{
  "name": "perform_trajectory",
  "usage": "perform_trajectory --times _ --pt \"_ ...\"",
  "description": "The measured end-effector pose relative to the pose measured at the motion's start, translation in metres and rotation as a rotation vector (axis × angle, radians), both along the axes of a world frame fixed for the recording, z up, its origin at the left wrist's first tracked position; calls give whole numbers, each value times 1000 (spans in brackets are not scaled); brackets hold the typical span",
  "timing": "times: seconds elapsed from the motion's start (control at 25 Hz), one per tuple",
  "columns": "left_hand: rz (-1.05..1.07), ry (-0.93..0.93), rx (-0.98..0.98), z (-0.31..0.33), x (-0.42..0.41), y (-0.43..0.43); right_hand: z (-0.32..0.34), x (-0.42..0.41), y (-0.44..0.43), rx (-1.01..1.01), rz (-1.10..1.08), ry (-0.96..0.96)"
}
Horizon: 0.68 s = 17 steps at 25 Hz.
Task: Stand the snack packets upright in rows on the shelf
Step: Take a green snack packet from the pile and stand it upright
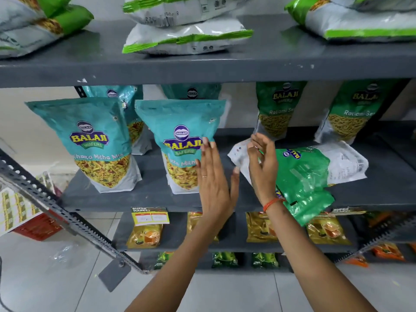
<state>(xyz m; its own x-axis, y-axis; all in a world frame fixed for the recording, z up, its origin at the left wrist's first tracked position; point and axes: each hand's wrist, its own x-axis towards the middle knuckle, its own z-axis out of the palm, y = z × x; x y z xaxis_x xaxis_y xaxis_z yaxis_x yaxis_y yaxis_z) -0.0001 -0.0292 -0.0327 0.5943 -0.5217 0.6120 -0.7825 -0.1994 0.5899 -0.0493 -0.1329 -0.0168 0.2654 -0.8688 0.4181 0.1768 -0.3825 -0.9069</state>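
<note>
Grey metal shelf [139, 194] holds 2 teal packets upright in front, with more behind them and 2 green ones standing at the back right. Left hand [213, 176], flat and empty, rests by the teal packet [182, 143]. Right hand [262, 167] looks open against the fallen green packet [301, 176]; whether it grips I cannot tell. That packet overhangs the edge and could slide off.

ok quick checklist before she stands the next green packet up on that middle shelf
1. Teal packet by the left hand upright: ok.
2. Lying green packets flat, one overhanging the shelf edge: not ok.
3. Right hand gripping a packet: cannot tell.
4. Left hand free: ok, open.
5. Bare shelf between teal row and back green packet: ok.
6. Back green packets upright: ok.
</note>
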Motion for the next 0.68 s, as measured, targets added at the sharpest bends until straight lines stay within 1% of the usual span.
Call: perform_trajectory --times 0.08,0.16,0.28,0.32,0.4,0.48,0.6,0.68 --pt "-100 -41 36 -8 -26 -23 -5 -27 -20 -72 -45 84" --pt "-173 -19 112 -18 -49 -48 -17 -61 -44 -202 -111 201" --pt "-202 139 191 -29 -74 -85 -40 -128 -96 -443 -216 458" --pt "-201 192 204 -31 -79 -95 -50 -152 -114 -513 -209 563" --pt "-187 274 223 -32 -87 -109 -70 -187 -137 -627 -124 792" --pt "-158 373 206 -30 -93 -117 -87 -202 -148 -712 -23 955" --pt "-118 535 152 -27 -101 -127 -92 -206 -167 -806 13 1023" --pt "-115 568 131 -30 -102 -129 -95 -205 -174 -894 -32 1062"
